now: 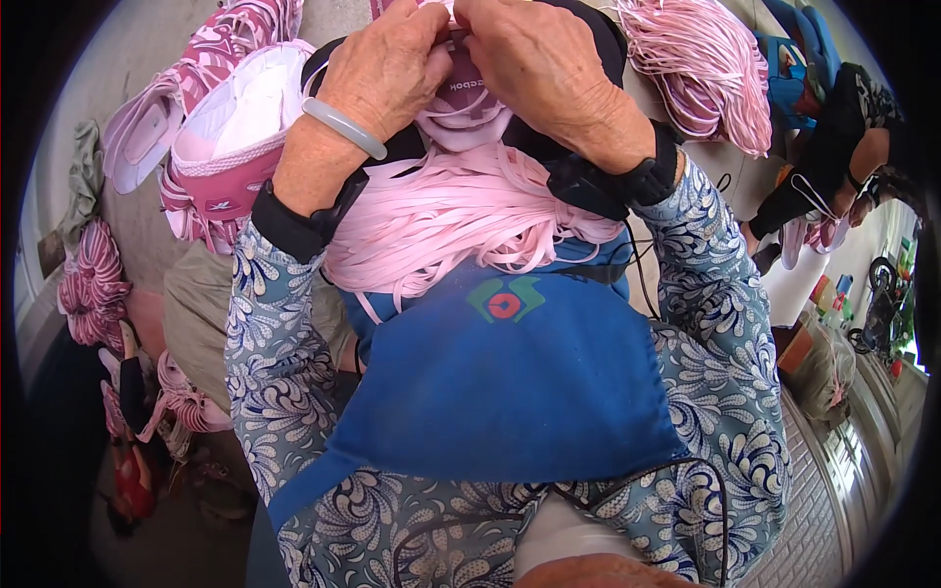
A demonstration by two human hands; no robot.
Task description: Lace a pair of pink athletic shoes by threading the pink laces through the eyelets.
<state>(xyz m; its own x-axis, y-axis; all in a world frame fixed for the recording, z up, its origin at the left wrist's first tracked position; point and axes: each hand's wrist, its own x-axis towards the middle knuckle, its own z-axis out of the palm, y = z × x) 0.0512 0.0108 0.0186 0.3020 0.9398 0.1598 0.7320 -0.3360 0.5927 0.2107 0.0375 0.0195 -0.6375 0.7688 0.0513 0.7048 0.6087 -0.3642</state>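
Both hands meet at the top of the view, over a pink shoe (465,125) whose opening and heel face me. My left hand (390,71), with a pale bangle at the wrist, has its fingers curled and pinched. My right hand (551,71) is closed in the same way, its fingertips close to the left ones. A whitish bit shows between the fingertips, but what they pinch is cut off by the upper edge. On my lap, just below the shoe, lies a loose heap of flat pink laces (461,218).
At the left stand a pink container with a white lining (233,122) and a row of pink shoes (211,54). More pink laces (698,69) are heaped at the upper right. Another person (833,157) sits at the far right, near a pink shoe. A blue apron (510,382) covers my front.
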